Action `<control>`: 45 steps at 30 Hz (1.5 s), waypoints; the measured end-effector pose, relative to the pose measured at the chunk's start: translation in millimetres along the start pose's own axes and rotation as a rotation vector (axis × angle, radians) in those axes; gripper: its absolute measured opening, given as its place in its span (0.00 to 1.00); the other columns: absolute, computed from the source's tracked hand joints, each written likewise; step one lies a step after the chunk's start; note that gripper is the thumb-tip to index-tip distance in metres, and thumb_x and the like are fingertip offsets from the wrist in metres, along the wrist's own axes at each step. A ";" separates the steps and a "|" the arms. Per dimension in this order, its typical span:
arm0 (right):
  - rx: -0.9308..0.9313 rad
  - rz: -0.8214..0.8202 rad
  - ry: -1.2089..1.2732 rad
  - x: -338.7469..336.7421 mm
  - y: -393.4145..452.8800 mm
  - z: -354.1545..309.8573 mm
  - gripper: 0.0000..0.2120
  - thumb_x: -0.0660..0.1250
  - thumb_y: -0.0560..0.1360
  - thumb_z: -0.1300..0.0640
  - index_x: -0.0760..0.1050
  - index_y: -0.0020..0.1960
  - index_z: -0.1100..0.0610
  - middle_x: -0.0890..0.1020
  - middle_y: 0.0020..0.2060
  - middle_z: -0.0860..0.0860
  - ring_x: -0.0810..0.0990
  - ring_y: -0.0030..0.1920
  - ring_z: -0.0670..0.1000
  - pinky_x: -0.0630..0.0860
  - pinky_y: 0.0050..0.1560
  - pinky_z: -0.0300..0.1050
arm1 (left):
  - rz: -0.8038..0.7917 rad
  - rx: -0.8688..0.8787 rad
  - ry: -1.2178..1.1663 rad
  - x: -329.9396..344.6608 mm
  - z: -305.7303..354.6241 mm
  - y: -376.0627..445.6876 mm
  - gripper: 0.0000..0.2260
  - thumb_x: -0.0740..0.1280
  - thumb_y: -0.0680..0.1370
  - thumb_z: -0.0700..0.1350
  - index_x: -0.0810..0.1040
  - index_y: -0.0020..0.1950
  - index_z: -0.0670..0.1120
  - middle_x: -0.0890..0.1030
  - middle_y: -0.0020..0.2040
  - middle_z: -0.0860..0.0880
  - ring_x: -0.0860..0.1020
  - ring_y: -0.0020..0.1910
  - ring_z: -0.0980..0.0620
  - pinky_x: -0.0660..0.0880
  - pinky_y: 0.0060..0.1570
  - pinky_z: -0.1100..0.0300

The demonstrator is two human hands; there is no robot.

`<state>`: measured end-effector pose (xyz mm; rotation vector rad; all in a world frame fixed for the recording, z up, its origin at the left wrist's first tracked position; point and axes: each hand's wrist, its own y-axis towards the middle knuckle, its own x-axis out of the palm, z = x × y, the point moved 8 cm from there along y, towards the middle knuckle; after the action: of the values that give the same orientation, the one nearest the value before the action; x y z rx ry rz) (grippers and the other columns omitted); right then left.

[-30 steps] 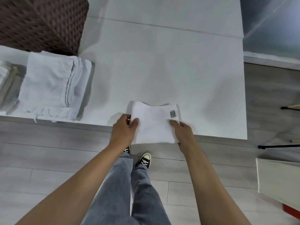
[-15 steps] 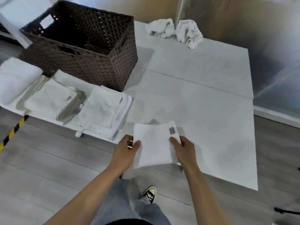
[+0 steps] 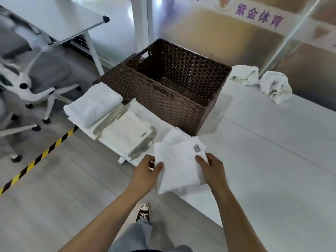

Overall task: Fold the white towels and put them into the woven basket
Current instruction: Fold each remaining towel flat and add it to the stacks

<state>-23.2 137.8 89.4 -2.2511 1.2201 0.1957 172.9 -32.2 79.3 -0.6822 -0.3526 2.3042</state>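
I hold a folded white towel (image 3: pixel 179 165) with a small grey label, lifted over the table's near edge. My left hand (image 3: pixel 146 172) pinches its left side and my right hand (image 3: pixel 211 169) grips its right side. The brown woven basket (image 3: pixel 169 106) stands just beyond it on the white table (image 3: pixel 263 151), and its inside looks dark and bare. Two folded towel stacks (image 3: pixel 127 135) lie left of the basket, with another folded towel (image 3: pixel 174 136) partly hidden behind the held one. Two crumpled white towels (image 3: pixel 260 80) sit at the table's far side.
A grey office chair with a white wheeled base (image 3: pixel 36 84) stands on the floor to the left. Yellow-black hazard tape (image 3: pixel 41 154) crosses the floor. Another white table (image 3: pixel 54 20) is at the far left. My shoe (image 3: pixel 143 213) is below.
The view has tilted up, bringing the whole basket and the crumpled towels into sight. Both hands have lifted the folded towel off the table edge and carried it left toward the basket.
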 end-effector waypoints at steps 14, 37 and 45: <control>-0.153 -0.295 -0.191 184.5 92.1 -101.0 0.10 0.67 0.76 0.57 0.81 0.56 0.50 0.84 0.47 0.43 0.82 0.48 0.47 0.74 0.46 0.42 | 0.197 -0.200 -0.134 -126.2 -57.2 78.7 0.06 0.66 0.78 0.47 0.72 0.45 0.49 0.80 0.45 0.44 0.82 0.46 0.40 0.81 0.45 0.38; -0.799 -0.272 -0.821 280.5 113.4 -97.0 0.21 0.65 0.79 0.47 0.75 0.71 0.49 0.78 0.68 0.50 0.75 0.67 0.55 0.69 0.66 0.55 | 0.383 0.034 0.848 -145.6 -69.1 127.0 0.24 0.67 0.80 0.52 0.69 0.76 0.53 0.59 0.81 0.43 0.60 0.77 0.34 0.69 0.66 0.39; -0.712 -0.264 -0.724 270.4 98.2 -111.4 0.24 0.65 0.79 0.50 0.72 0.74 0.51 0.74 0.73 0.51 0.72 0.70 0.54 0.66 0.70 0.54 | 0.371 0.154 0.888 -155.7 -35.1 123.7 0.19 0.72 0.76 0.50 0.78 0.65 0.48 0.68 0.76 0.40 0.64 0.75 0.32 0.71 0.66 0.38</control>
<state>37.6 -160.3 38.7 -2.4925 0.4833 1.3783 221.0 -226.9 55.9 -1.6817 0.3896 2.0538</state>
